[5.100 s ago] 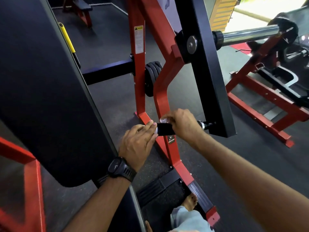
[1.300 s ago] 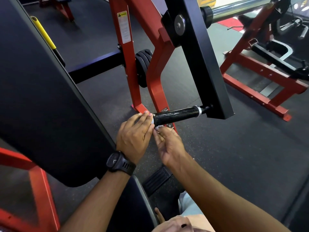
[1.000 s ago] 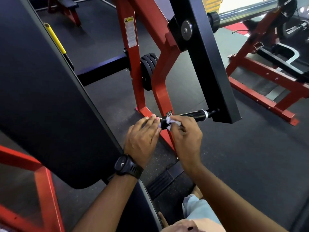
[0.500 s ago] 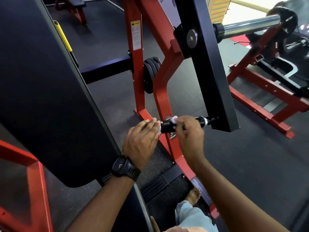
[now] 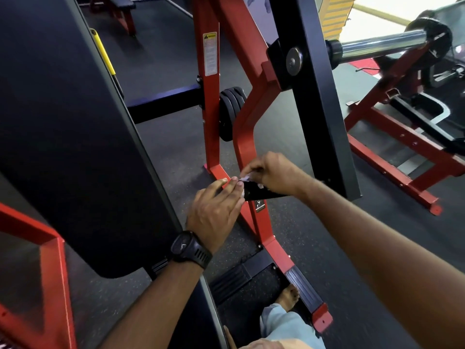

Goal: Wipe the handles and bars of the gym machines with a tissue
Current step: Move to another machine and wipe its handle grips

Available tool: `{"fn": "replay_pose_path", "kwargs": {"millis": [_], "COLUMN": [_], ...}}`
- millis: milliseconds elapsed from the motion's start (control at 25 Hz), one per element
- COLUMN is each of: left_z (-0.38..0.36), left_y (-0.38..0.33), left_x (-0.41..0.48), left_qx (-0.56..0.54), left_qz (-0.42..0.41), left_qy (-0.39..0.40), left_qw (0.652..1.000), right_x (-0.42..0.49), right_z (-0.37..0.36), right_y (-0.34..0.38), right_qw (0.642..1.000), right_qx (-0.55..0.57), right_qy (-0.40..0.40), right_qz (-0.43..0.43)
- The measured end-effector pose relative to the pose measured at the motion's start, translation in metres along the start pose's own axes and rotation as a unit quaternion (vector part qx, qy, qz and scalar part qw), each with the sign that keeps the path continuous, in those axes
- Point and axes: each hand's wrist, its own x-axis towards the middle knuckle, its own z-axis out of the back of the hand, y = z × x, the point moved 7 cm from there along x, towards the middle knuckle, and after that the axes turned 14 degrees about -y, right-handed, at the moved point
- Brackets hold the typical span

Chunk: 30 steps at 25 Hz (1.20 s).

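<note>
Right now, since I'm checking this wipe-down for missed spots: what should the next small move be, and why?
Probably slide the right hand with the tissue along the black handle toward the black arm. The tissue sits bunched at the handle's free end, where the left hand braces it with straight fingers; the rest likely needs wiping.

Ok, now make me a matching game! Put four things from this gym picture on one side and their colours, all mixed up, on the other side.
Things:
1. tissue
2. wristwatch
3. weight bar at the top right
4. lever grip at the top left

Colours:
A. yellow
B. shiny silver
C. white
D. black

Pairs: 1-C, 2-D, 3-B, 4-A.
</note>
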Motion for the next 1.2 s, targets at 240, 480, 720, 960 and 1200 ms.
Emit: {"fn": "replay_pose_path", "kwargs": {"millis": [240, 480, 720, 960, 1200], "left_z": [-0.001, 0.0, -0.002, -0.001, -0.002], "left_y": [0.001, 0.0, 0.002, 0.001, 0.0], "left_x": [0.0, 0.0, -0.001, -0.001, -0.001], "left_qx": [-0.011, -0.015, -0.017, -0.015, -0.016], "left_qz": [-0.002, 0.008, 0.009, 0.009, 0.004], "left_qy": [-0.003, 0.002, 0.007, 0.004, 0.012], "left_qw": [1.0, 1.0, 1.0, 1.0, 1.0], "right_x": [0.003, 0.003, -0.003, -0.012, -0.026], "right_z": [0.0, 0.005, 0.011, 0.021, 0.027], "right_y": [-0.016, -0.034, -0.052, -0.071, -0.089], "right_qw": [0.999, 0.991, 0.979, 0.975, 0.959], "right_qx": [-0.044, -0.099, -0.183, -0.192, -0.204], "right_qy": [0.01, 0.076, 0.062, 0.049, 0.017], "right_qz": [-0.015, -0.054, -0.07, -0.103, -0.193]}}
